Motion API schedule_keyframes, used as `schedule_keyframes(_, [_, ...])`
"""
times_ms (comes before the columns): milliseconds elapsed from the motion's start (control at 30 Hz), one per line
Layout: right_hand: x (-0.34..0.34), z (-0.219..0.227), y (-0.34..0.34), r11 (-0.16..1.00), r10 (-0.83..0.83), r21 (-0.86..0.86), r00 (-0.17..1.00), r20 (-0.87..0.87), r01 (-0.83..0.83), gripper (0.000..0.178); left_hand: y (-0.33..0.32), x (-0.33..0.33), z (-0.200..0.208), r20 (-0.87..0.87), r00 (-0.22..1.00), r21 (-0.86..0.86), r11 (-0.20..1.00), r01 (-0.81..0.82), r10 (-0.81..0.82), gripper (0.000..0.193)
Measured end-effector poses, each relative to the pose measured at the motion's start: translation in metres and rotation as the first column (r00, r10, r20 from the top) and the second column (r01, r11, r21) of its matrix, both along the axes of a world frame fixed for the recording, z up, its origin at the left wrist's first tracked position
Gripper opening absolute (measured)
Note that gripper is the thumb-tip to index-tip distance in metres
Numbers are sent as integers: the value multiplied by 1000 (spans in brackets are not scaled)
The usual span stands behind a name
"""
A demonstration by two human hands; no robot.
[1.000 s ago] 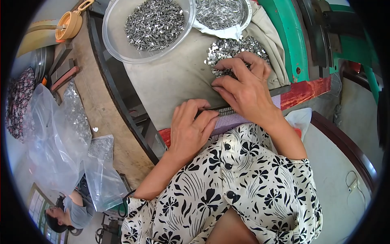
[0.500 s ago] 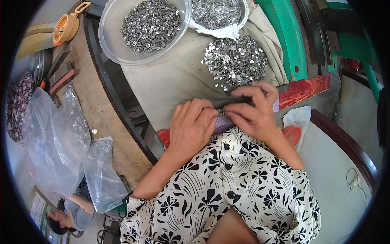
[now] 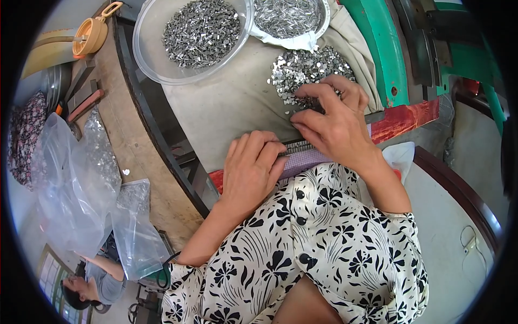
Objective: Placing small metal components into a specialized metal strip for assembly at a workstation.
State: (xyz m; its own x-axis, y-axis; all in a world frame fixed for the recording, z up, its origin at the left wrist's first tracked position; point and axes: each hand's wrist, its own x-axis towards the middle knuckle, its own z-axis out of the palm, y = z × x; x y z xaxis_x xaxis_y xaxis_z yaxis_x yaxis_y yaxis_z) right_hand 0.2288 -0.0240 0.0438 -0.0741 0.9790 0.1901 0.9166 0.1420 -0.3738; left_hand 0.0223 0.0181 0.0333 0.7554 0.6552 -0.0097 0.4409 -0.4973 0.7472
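Note:
My left hand (image 3: 251,170) rests at the near edge of a cloth-covered surface, fingers curled and thumb pressed toward the index finger. Its fingertips touch the left end of a narrow row of small dark metal pieces (image 3: 299,146), laid along a purple checked strip (image 3: 303,159). What lies between those fingertips is hidden. Over the near side of a heap of small flat metal pieces (image 3: 288,75) is my right hand (image 3: 342,121). Its thumb and index tips come close together, the middle finger reaching out over the heap; anything pinched there is too small to make out.
Beyond the heap stand a clear plastic tub (image 3: 143,54) of short metal bits and a white-rimmed bowl (image 3: 325,21) of slim metal pins. A green machine frame (image 3: 377,48) borders the right. Plastic bags (image 3: 75,189) lie on the left table; another person (image 3: 102,281) is at lower left.
My right hand has moved from the row of pieces, up and away to the near side of the heap. The row now shows more fully. My left hand stays nearly in place.

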Motion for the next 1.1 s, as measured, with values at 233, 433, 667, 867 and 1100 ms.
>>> schedule_keyframes(233, [12,5,-9,995,-97,-7,995,-14,97,16,0,-1,-2,12,1000,-8,1000,-11,11,22])
schedule_keyframes(433, [16,3,-22,992,-126,-30,991,-34,125,18,-2,1,-5,25,999,5,1000,-23,22,27])
schedule_keyframes(667, [5,-10,-19,999,-36,2,999,6,36,24,-6,17,-12,100,995,70,998,-8,1,24])
schedule_keyframes(867, [-1,-6,-6,999,50,-4,998,30,-50,19,-8,19,-16,107,994,78,997,2,-10,25])
schedule_keyframes(1100, [2,-4,-1,999,17,-39,999,-46,-19,15,-8,8,-11,86,994,15,997,-74,73,34])
